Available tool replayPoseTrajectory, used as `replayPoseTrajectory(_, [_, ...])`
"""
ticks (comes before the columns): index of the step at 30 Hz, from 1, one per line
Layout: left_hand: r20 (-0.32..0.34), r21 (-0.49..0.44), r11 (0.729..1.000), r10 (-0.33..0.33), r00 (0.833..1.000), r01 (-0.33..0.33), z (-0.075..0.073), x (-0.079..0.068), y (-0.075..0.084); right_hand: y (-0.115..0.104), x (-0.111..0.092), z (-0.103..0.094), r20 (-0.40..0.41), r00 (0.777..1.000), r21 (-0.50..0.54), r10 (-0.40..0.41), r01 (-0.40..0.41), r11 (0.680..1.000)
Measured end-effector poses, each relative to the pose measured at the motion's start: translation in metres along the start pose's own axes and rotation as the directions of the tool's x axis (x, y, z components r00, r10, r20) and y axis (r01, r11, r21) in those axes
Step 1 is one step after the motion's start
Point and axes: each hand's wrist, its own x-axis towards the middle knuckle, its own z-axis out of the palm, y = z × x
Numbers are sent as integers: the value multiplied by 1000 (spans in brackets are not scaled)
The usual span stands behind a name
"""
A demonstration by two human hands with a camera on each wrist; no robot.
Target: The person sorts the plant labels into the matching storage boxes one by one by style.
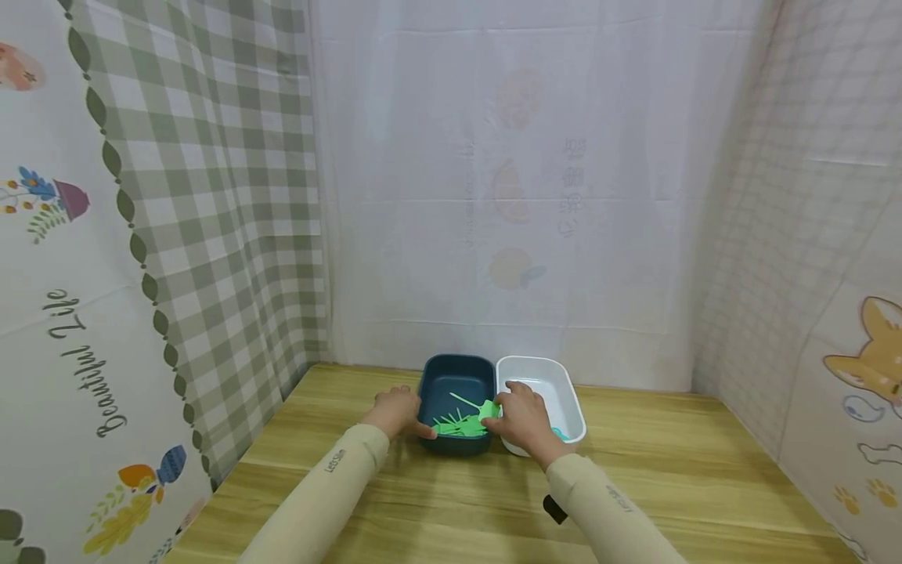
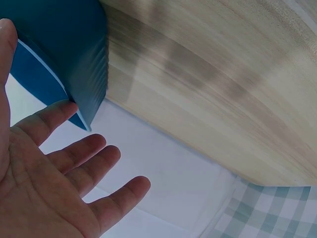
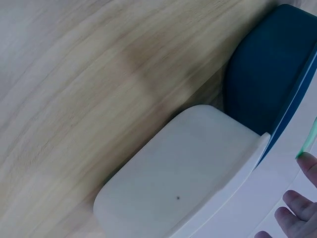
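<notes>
My left hand (image 1: 397, 413) is at the left side of a dark blue bin (image 1: 458, 362). In the left wrist view its fingers are spread and fairly straight, with the index fingertip (image 2: 69, 106) touching the bin's rim. Several bright green plastic tags (image 1: 460, 427) with thin stems lie heaped in the near end of that bin. My right hand (image 1: 524, 417), over the shared edge of the bins, pinches one green tag (image 1: 488, 409) by its flat head; its pointed stem slants up to the left. The right wrist view shows only a bit of green (image 3: 308, 141) at the fingertips.
A white bin (image 1: 574, 395) stands against the blue one on its right. Something turquoise (image 1: 560, 433) lies in it, partly hidden by my right wrist. Both bins stand near the back edge of a wooden table (image 1: 634, 462), with a white curtain (image 1: 423, 235) behind.
</notes>
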Motion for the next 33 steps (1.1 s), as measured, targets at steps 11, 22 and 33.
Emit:
replayPoseTrajectory(11, [-10, 8, 1000, 8, 1000, -8, -2, -1, 3, -15, 3, 9, 34, 999, -49, 26, -24, 998])
replayPoseTrajectory(22, [-9, 12, 1000, 12, 1000, -11, -3, -1, 6, -25, -1, 12, 91, 995, -99, 31, -22, 995])
replayPoseTrajectory(33, [10, 11, 1000, 0, 1000, -1, -5, 3, 4, -13, -1, -4, 50, 997, -86, 54, -50, 995])
